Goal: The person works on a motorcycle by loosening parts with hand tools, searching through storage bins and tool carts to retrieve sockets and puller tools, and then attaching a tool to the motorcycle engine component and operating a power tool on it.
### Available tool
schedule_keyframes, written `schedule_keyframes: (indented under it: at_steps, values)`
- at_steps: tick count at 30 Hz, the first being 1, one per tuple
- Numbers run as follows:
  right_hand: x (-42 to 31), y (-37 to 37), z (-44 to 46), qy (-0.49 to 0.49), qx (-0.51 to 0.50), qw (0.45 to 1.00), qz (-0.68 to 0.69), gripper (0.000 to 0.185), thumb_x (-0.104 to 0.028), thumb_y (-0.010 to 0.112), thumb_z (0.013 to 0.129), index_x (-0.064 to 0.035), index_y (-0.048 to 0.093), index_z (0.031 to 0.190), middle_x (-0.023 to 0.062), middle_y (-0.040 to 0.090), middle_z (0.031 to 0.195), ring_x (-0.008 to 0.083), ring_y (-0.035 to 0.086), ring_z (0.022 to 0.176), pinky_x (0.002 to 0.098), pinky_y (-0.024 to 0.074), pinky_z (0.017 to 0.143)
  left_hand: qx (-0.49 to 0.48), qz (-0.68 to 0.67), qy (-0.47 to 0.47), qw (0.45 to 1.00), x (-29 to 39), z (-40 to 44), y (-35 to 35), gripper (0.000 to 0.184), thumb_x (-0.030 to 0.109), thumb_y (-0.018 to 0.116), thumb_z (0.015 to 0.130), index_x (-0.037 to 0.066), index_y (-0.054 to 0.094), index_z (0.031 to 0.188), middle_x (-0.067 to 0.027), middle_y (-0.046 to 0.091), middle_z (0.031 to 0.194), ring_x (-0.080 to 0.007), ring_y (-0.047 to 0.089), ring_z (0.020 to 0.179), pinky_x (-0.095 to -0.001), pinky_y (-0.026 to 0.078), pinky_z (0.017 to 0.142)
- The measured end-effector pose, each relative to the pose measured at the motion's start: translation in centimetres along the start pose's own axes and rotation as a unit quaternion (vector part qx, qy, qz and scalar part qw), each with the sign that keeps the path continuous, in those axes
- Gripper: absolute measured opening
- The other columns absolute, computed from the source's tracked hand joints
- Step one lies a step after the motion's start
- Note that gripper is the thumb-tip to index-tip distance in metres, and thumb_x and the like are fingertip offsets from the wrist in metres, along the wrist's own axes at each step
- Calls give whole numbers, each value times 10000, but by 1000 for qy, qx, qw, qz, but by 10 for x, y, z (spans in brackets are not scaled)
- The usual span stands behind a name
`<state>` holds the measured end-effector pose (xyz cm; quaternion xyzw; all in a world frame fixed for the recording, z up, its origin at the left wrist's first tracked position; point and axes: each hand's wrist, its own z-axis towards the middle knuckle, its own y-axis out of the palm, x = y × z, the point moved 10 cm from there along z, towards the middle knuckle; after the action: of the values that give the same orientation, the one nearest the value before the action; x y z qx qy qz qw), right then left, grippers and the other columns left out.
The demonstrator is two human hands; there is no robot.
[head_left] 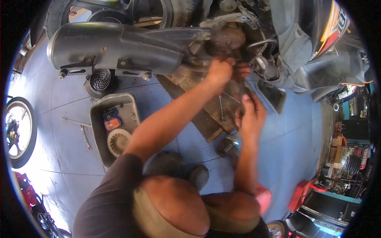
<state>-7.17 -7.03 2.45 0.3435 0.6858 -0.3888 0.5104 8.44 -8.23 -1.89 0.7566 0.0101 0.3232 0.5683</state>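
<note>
My left hand (222, 73) is at the scooter's engine, just below a round brownish metal disc (230, 38). Its fingers are curled, and motion blur hides what they grip. Lower and to the right, my right hand (253, 113) has thumb and fingers closed round a dark, blurred object (243, 89) that I cannot make out; it points up toward the left hand. A black muffler (115, 45) reaches left from the engine. Below the hands, a thin metal tool (222, 109) lies on a dirty board (198, 109).
A grey bin (95, 131) on the tiled floor holds a pale fan wheel (118, 142) and a small packet (112, 119). Wrenches (85, 137) lie left of it. A wheel (20, 133) stands far left; shelves with parts (349, 158) line the right.
</note>
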Motion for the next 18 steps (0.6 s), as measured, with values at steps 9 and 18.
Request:
schedule_keyframes:
  at_steps: [9,18]
  values:
    - [-42,16,-17,-187,9,975,-117,411,-134,644,838,34,525,1194,127,634,899,179,582,705,286,466,637,-47,91,4,995,21,-3,18,165,72,463,906,-65,479,998,-194,625,878,-285,648,764,-371,535,698]
    - [-55,37,-35,-417,50,822,-385,430,-65,632,805,-12,542,1222,188,596,1035,322,620,872,347,510,719,-42,108,33,993,18,1,5,171,93,465,905,-62,496,969,-193,627,835,-276,641,703,-360,528,658]
